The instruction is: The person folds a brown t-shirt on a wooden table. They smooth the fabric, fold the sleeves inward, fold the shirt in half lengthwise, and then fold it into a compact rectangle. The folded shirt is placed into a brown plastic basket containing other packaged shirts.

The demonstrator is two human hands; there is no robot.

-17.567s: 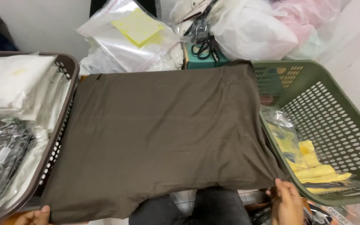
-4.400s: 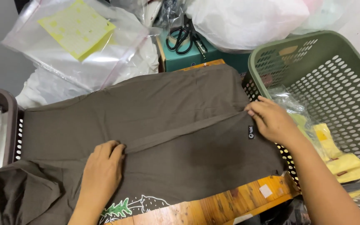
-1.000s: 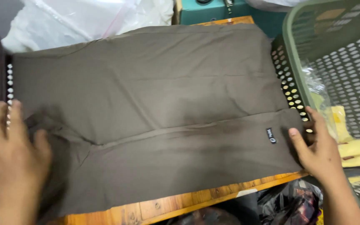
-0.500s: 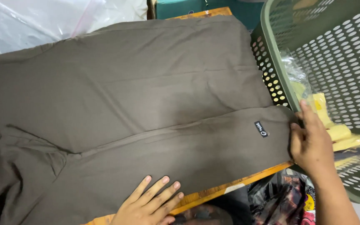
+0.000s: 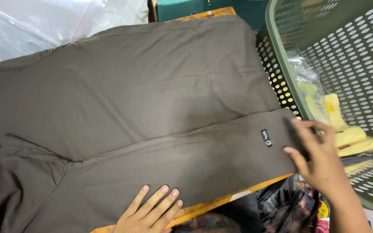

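Observation:
A dark olive-brown shirt (image 5: 126, 108) lies spread flat across a wooden table, its near side folded over along a long crease, with a small black tag (image 5: 266, 137) near the right end. My left hand (image 5: 150, 211) lies flat, fingers apart, on the near edge of the folded part. At the shirt's right edge, next to the tag, my right hand (image 5: 318, 157) touches the cloth with fingers apart. The shirt's sleeve is bunched at the lower left.
A green perforated basket (image 5: 346, 56) stands to the right, with yellow items in clear plastic (image 5: 346, 133) inside. Clear plastic bags (image 5: 35, 23) lie at the back left. A teal box (image 5: 186, 7) sits at the back. The table's orange edge (image 5: 221, 200) shows in front.
The view has shifted slightly left. My left hand has moved a little to the right along the near edge; my right hand stays at the shirt's right end.

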